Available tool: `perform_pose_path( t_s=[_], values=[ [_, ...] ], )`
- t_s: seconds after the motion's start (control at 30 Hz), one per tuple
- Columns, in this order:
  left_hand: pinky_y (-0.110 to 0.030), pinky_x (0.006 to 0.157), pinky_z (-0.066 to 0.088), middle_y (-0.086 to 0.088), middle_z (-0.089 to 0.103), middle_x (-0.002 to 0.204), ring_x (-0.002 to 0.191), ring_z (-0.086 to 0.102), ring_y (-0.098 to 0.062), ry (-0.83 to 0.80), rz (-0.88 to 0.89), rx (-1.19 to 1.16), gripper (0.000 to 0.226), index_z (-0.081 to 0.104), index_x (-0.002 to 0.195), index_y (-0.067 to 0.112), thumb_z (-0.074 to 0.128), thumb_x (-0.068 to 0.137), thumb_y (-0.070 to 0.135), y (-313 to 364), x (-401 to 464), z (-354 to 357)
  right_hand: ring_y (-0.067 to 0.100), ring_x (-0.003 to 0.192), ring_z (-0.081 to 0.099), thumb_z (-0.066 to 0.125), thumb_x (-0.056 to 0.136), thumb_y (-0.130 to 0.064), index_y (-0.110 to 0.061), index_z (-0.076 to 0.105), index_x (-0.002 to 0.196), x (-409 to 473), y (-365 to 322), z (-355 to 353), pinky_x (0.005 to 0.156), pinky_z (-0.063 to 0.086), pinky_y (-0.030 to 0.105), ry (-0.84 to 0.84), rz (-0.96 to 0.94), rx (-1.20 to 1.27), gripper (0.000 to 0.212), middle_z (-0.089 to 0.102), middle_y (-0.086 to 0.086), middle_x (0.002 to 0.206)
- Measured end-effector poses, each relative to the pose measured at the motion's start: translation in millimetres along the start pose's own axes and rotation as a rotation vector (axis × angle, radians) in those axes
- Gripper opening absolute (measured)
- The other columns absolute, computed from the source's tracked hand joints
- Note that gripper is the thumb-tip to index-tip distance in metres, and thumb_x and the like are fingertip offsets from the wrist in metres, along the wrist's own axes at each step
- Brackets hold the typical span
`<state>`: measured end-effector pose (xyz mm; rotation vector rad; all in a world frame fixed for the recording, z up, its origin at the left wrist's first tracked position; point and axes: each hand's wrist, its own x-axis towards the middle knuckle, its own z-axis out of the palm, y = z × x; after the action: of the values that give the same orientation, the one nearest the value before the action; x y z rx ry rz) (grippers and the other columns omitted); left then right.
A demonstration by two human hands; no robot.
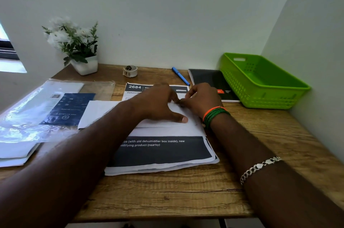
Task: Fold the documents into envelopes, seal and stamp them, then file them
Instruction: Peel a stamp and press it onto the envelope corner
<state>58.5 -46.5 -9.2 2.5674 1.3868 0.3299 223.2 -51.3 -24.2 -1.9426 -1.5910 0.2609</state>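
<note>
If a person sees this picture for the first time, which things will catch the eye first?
First, the two hands: the left hand and right hand meet at the desk's middle, working on a white envelope atop a stack of printed documents. Next, the bright green basket at the right wall, then the white flowers far left.

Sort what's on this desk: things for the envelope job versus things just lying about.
For the job:
- white envelope under the left hand and right hand
- printed documents
- tape roll
- green basket
- plastic pack of envelopes

Lying about:
- potted flowers
- blue pen
- black notebook
</note>
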Motion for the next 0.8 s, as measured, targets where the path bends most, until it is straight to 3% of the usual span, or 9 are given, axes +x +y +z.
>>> perform_pose_path(
  t_s=[0.07,0.17,0.3,0.6,0.7,0.8],
  values=[
    [-0.027,0.076,0.039,0.007,0.053,0.109,0.091,0.049,-0.008,-0.009,-0.003,0.007,0.078,0.066,0.129,0.027,0.074,0.068,0.075,0.1,-0.2,0.1,0.011,0.072,0.059,0.084,0.072,-0.03,-0.021,0.069,0.082,-2.5,2.6,-6.3,0.054,0.037,0.021,-0.038,-0.016,0.041,0.02,0.065,-0.004,0.08],
    [-0.028,0.082,0.043,0.007,0.053,0.115,0.102,0.051,-0.011,-0.027,-0.017,-0.003,0.079,0.063,0.133,0.026,0.074,0.07,0.073,0.9,-0.9,0.5,0.014,0.081,0.061,0.072,0.079,-0.013,-0.023,0.072,0.081,-3.8,6.0,-17.2,0.064,0.041,0.019,0.031,-0.064,0.096,0.009,0.072,0.0,0.091],
    [-0.028,0.082,0.042,0.007,0.055,0.119,0.104,0.051,-0.01,-0.024,-0.042,-0.042,0.081,0.061,0.135,0.029,0.075,0.068,0.073,1.3,-0.5,1.5,0.014,0.081,0.067,0.057,0.087,-0.003,-0.024,0.079,0.084,-3.8,12.5,-33.7,0.074,0.051,0.024,0.11,-0.153,0.137,0.03,0.074,0.0,0.084],
    [-0.027,0.081,0.043,0.006,0.054,0.115,0.101,0.053,-0.011,-0.02,-0.047,-0.015,0.083,0.062,0.137,0.028,0.074,0.069,0.073,5.9,-5.4,-1.7,0.016,0.101,0.064,0.062,0.09,-0.012,-0.031,0.081,0.098,-12.2,6.7,-30.6,0.089,0.051,0.027,-0.147,-0.407,-0.116,0.029,0.072,-0.001,0.11],
    [-0.03,0.086,0.048,0.003,0.055,0.121,0.105,0.054,-0.013,-0.034,-0.047,-0.005,0.083,0.062,0.138,0.025,0.074,0.071,0.071,8.7,-7.4,-3.9,0.016,0.099,0.063,0.059,0.092,-0.012,-0.033,0.081,0.102,-11.6,7.0,-30.3,0.082,0.048,0.023,-0.197,-0.367,-0.165,0.032,0.071,-0.001,0.114],
    [-0.031,0.09,0.049,0.002,0.055,0.125,0.107,0.053,-0.014,-0.044,-0.051,0.002,0.081,0.061,0.138,0.024,0.074,0.073,0.069,11.5,-8.6,-5.7,0.005,0.068,0.058,0.057,0.092,-0.009,-0.028,0.082,0.098,-9.7,7.2,-29.1,0.065,0.041,0.013,-0.181,-0.285,-0.101,0.032,0.074,-0.003,0.097]
  ],
)
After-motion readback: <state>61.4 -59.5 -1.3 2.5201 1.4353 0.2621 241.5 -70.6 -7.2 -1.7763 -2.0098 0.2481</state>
